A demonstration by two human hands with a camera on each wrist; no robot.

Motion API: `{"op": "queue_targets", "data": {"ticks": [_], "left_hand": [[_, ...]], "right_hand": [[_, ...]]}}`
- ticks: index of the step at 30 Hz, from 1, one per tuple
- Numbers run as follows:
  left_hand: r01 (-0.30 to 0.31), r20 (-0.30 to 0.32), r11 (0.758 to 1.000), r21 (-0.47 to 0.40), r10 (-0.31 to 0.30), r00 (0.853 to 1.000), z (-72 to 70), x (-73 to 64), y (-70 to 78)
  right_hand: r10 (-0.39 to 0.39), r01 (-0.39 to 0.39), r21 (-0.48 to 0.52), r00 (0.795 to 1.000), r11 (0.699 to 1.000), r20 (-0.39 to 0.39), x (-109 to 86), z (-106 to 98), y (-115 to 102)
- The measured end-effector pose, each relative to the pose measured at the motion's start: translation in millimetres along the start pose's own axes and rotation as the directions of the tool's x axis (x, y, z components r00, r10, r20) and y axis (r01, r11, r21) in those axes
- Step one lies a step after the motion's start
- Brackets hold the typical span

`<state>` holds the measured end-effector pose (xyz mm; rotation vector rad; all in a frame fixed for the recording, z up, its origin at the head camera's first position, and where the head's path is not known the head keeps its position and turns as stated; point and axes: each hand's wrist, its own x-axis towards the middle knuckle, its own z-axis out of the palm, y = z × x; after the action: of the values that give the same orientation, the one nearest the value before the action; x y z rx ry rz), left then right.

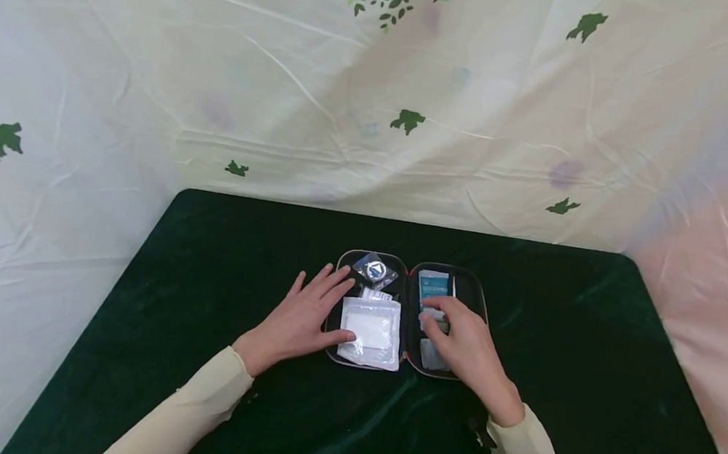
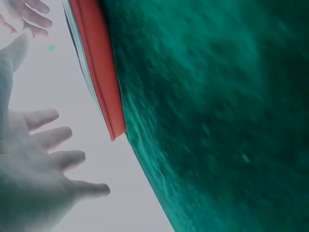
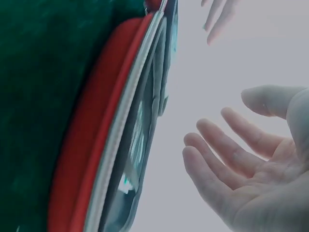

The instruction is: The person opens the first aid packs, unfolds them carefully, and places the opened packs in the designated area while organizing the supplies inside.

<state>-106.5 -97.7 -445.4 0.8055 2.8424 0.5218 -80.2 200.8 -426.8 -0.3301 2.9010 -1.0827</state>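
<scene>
A small zip case lies opened flat, dark inside, its outside wall red (image 3: 91, 116) in the right wrist view. My left hand (image 1: 302, 320) spreads its fingers over the case's left half, the thumb over a flat white packet (image 1: 371, 323) in clear wrap; contact is hard to tell. Beyond that packet is a small clear bag (image 1: 375, 270) with a round item. My right hand (image 1: 467, 343) hovers over the right half with loosely bent fingers, holding nothing. Under it are a blue-and-white packet (image 1: 434, 283) and a greyish packet (image 1: 432, 355), partly hidden by the hand.
Dark green velvety cloth (image 1: 202, 263) covers the table around the case. Pale sheeting (image 1: 323, 106) with green leaf-like shapes hangs behind the table and at its left; a pinkish part (image 1: 726, 291) hangs at the right.
</scene>
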Motion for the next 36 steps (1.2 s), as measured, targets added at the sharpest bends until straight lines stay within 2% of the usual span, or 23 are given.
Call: {"op": "queue_targets", "data": {"ticks": [5, 9, 14, 21, 25, 29, 36], "left_hand": [[0.071, 0.096, 0.997, 0.010, -0.072, 0.993, -1.1, -1.2, -9.0], [0.092, 0.146, 0.996, 0.019, -0.093, 0.985, -1.2, 1.0, -13.7], [0.089, 0.169, 0.996, 0.019, -0.091, 0.981, 0.0, 3.2, -18.7], [0.098, 0.187, 0.995, -0.002, -0.096, 0.978, 1.9, 2.3, -20.7], [0.099, 0.186, 0.995, -0.011, -0.096, 0.978, 2.8, 1.0, -20.5], [0.099, 0.184, 0.995, -0.009, -0.095, 0.978, 3.9, -0.1, -20.3], [0.091, 0.179, 0.996, -0.014, -0.087, 0.980, 5.4, -1.5, -21.4]], "right_hand": [[-0.054, 0.053, 0.019, 0.998, 0.998, 0.030, 10.0, 8.8, -9.7], [-0.086, 0.086, 0.017, 0.995, 0.996, 0.044, 17.6, 13.0, -15.4], [-0.063, 0.065, -0.008, 0.991, 0.998, 0.117, 25.1, 20.2, -19.1], [-0.045, 0.066, -0.110, 0.982, 0.992, 0.186, 29.5, 32.6, -19.9], [-0.056, 0.085, -0.162, 0.982, 0.983, 0.178, 28.5, 37.1, -20.2], [-0.064, 0.089, -0.168, 0.986, 0.982, 0.154, 26.3, 39.4, -21.1], [-0.072, 0.075, -0.057, 0.995, 0.996, 0.063, 19.8, 39.3, -22.0]]}}
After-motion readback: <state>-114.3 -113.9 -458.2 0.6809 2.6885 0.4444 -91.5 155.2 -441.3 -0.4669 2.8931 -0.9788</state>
